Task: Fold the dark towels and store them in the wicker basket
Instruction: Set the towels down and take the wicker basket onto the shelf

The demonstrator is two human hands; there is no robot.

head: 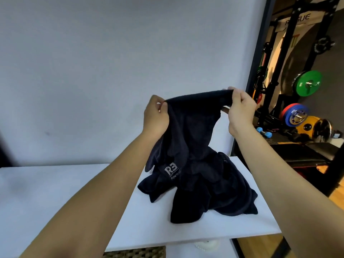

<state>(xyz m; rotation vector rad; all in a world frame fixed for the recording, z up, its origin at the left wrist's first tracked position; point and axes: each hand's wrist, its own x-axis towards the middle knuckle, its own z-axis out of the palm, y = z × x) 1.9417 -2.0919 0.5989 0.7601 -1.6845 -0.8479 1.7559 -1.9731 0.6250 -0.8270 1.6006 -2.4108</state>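
Left hand [155, 116] and right hand [240, 112] pinching dark towel [195, 116] top edge mid-frame, soft fabric draping onto crumpled pile [214, 190], white table [55, 192]

Towel [195, 146] reads "RE"; rack banner [297, 20] "ROGUE".

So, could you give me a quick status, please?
Left hand, right hand pinching dark towel aloft. Rest heaped on white table. Nothing obstructing.

Open air left of and above left hand [155, 116] and right hand [240, 110]. Below the grip, towel heap [201, 185] blocks the table [55, 192]. Wicker basket [137, 253] near edge, partly hidden.
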